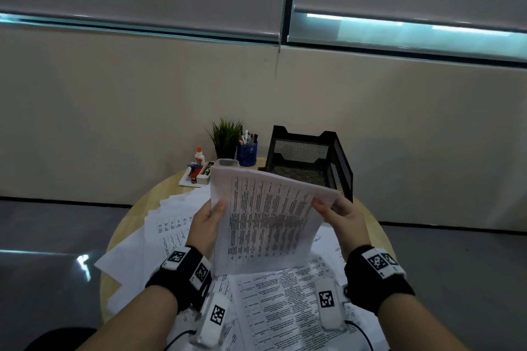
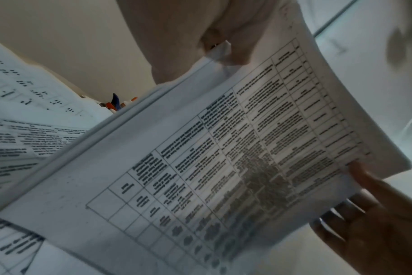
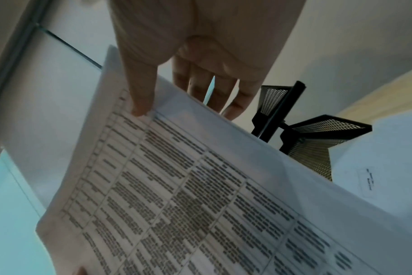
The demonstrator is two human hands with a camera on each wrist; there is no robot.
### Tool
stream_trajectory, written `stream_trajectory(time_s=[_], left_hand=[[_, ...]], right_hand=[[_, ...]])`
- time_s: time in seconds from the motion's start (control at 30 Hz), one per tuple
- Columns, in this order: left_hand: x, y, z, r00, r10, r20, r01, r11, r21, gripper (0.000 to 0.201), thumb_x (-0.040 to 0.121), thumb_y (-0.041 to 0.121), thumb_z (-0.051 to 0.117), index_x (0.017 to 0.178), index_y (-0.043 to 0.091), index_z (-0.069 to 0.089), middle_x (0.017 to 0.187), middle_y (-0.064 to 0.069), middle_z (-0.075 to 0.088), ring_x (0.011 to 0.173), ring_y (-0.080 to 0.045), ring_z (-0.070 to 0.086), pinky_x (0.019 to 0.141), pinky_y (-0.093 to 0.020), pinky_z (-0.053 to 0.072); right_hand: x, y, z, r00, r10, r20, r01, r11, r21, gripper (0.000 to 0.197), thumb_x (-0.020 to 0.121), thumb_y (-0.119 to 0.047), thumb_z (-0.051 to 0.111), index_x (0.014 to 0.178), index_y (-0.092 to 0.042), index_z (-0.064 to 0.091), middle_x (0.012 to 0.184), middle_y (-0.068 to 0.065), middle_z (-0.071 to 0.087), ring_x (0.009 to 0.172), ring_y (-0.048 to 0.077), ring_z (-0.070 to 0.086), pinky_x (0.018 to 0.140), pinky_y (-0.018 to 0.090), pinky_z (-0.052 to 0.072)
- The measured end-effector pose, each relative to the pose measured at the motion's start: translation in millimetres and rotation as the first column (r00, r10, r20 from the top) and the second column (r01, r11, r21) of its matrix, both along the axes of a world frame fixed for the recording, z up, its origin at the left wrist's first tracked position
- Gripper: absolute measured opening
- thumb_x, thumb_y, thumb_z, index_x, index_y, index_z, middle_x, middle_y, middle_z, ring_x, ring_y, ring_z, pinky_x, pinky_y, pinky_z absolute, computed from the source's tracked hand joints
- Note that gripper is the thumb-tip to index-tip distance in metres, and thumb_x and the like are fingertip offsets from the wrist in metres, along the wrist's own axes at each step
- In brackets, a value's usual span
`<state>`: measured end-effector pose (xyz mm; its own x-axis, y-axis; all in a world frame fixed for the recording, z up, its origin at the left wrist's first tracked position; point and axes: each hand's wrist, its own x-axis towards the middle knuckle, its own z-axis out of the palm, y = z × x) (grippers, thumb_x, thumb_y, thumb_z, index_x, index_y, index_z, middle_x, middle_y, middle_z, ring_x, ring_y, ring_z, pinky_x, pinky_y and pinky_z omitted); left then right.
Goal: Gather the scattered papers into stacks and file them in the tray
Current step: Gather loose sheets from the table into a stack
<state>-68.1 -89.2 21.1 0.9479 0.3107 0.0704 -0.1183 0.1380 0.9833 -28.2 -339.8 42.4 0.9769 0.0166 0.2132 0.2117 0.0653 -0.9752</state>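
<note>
A stack of printed papers (image 1: 265,219) with a table of text stands nearly upright over the round table, its lower edge down among the loose sheets. My left hand (image 1: 209,222) grips its left edge, thumb on the front. My right hand (image 1: 339,215) pinches the right edge, thumb in front and fingers behind, as the right wrist view shows on the stack (image 3: 200,186). The left wrist view has the same stack (image 2: 223,158) close up. More scattered papers (image 1: 273,302) cover the table. The black mesh tray (image 1: 310,162) stands behind the stack, at the far right.
At the back of the round wooden table (image 1: 162,188) stand a small green plant (image 1: 226,137), a blue pen cup (image 1: 247,151), a glue bottle (image 1: 199,156) and a clear plastic box (image 1: 226,163). A wall rises right behind them.
</note>
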Motion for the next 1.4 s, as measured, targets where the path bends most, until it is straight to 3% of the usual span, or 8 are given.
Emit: stream_trajectory(time_s=[0.1,0.27,0.43,0.63,1.03,1.2,1.33,1.4], left_hand=[[-2.3,1.2,1.9,0.999,-0.041,-0.018,0.041,0.999,0.003,0.024,0.098,0.027,0.045,0.101,0.018,0.067,0.091,0.004,0.075,0.085,-0.010,0.071,0.064,-0.019,0.054],[-0.6,-4.5,7.4,0.998,-0.067,0.006,0.067,0.998,-0.009,0.023,0.091,0.019,0.056,0.110,0.011,0.066,0.101,-0.001,0.073,0.098,-0.017,0.068,0.085,-0.033,0.052],[2.4,-3.7,9.5,0.999,-0.045,0.015,0.046,0.999,-0.016,0.014,0.088,0.015,0.060,0.100,0.016,0.068,0.090,0.003,0.075,0.087,-0.013,0.070,0.080,-0.031,0.054],[-1.5,-12.7,4.2,0.999,-0.042,0.018,0.043,0.997,-0.062,0.017,0.086,0.006,0.063,0.101,0.012,0.067,0.082,0.008,0.075,0.077,-0.003,0.070,0.058,-0.015,0.054],[-5.5,-12.0,-48.4,0.972,-0.063,-0.227,0.093,0.988,0.126,0.009,0.087,0.008,0.063,0.086,0.016,0.061,0.087,-0.004,0.066,0.084,-0.019,0.062,0.083,-0.034,0.052],[9.9,-7.5,-28.3,0.973,-0.122,-0.197,0.158,0.971,0.181,0.015,0.090,0.009,0.060,0.103,0.017,0.062,0.095,0.005,0.066,0.091,-0.015,0.062,0.074,-0.022,0.049],[21.3,2.2,-10.6,0.925,-0.268,-0.271,0.340,0.901,0.269,0.032,0.089,0.008,0.062,0.119,0.016,0.056,0.115,-0.003,0.066,0.104,-0.019,0.063,0.095,-0.041,0.050],[21.8,2.8,-7.6,0.871,-0.348,-0.346,0.438,0.870,0.226,0.033,0.091,0.005,0.057,0.120,0.019,0.052,0.118,-0.003,0.063,0.103,-0.021,0.062,0.086,-0.040,0.055]], right_hand=[[-0.7,1.5,-3.1,0.991,0.082,-0.108,-0.082,0.997,-0.002,0.017,0.074,-0.012,0.079,0.091,-0.012,0.074,0.091,0.004,0.076,0.087,0.018,0.071,0.077,0.030,0.055],[-2.0,7.9,-5.2,0.981,0.144,-0.131,-0.123,0.980,0.158,0.067,0.033,-0.037,0.095,0.090,-0.007,0.075,0.096,0.013,0.074,0.091,0.025,0.071,0.082,0.035,0.056],[-6.4,8.2,-0.7,0.989,0.102,-0.108,-0.095,0.993,0.068,0.022,0.070,-0.003,0.079,0.090,-0.010,0.072,0.089,0.005,0.076,0.087,0.022,0.070,0.082,0.039,0.054],[-6.5,15.5,-6.9,0.989,0.037,-0.145,-0.035,0.999,0.011,0.020,0.071,-0.004,0.079,0.087,-0.014,0.073,0.089,0.003,0.075,0.090,0.024,0.068,0.086,0.044,0.053],[-7.1,16.5,-67.8,0.925,-0.051,-0.377,0.009,0.994,-0.113,0.017,0.075,-0.012,0.079,0.086,-0.020,0.069,0.099,0.008,0.072,0.094,0.028,0.067,0.088,0.046,0.053],[-3.3,18.8,-43.1,0.936,-0.057,-0.347,0.045,0.998,-0.044,0.010,0.082,-0.005,0.072,0.091,-0.008,0.070,0.092,0.011,0.073,0.083,0.026,0.068,0.068,0.033,0.057],[9.2,10.3,-7.6,0.938,-0.063,-0.341,0.055,0.998,-0.033,0.005,0.084,-0.001,0.068,0.084,-0.007,0.069,0.089,0.014,0.072,0.074,0.025,0.068,0.057,0.027,0.054],[14.2,4.0,10.3,0.939,-0.066,-0.336,0.057,0.998,-0.034,0.003,0.086,-0.004,0.067,0.085,-0.006,0.068,0.085,0.011,0.071,0.065,0.020,0.067,0.056,0.026,0.053]])
